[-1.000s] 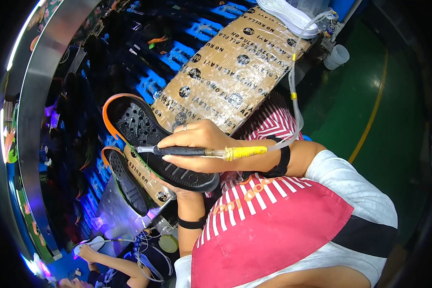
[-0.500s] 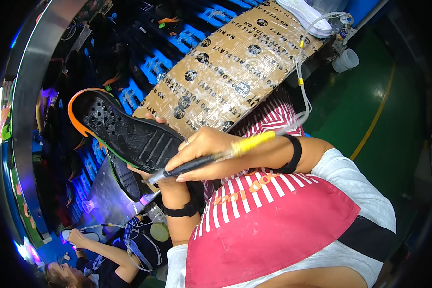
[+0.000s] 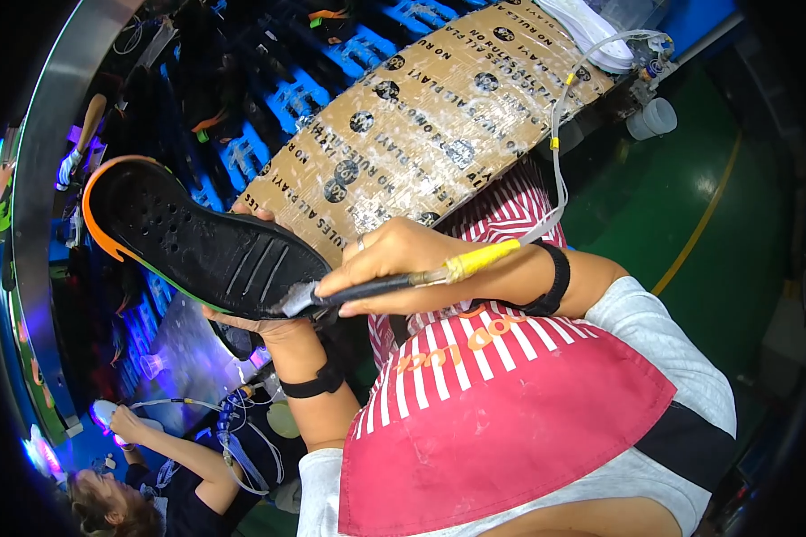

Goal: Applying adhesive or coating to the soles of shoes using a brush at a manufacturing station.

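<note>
Black, rubbery sole (image 3: 197, 234), probably light, bendy, slick inside, best taken by its rims: the left hand (image 3: 267, 326) grips it so above the desk's (image 3: 188, 329) near edge; the right hand (image 3: 394, 255) clasps a brush (image 3: 372, 290) at its near end.

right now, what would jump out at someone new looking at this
A red apron with white stripes fills the bottom middle. Left of centre, the left hand holds a black shoe sole with an orange edge, and the right hand has a brush at its near end. Brown cardboard lies at upper middle.
</note>
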Available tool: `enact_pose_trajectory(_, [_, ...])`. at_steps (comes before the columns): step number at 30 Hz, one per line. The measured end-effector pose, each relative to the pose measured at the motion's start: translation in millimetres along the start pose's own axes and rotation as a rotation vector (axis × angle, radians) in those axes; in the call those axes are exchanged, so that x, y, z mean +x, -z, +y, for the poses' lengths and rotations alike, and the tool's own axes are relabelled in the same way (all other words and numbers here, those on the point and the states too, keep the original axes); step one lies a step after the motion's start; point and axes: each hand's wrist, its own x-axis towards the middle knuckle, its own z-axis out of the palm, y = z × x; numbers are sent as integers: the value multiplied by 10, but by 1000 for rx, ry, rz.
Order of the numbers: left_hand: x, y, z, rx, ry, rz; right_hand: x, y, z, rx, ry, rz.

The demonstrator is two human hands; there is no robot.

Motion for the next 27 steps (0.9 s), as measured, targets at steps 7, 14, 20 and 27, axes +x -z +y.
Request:
enact_pose_trajectory(7, [-57, 61, 110, 39, -81, 70, -10, 38, -53, 135, -8, -90])
enact_pose_trajectory(14, [-21, 5, 232, 215, 114, 89, -25, 113, -52, -73, 22, -365])
enact_pose_trajectory(20, [77, -211, 197, 295, 310, 120, -71, 53, 54, -92, 112, -193])
enact_pose_trajectory(27, [77, -224, 133, 406, 367, 415, -67, 136, 32, -26, 217, -344])
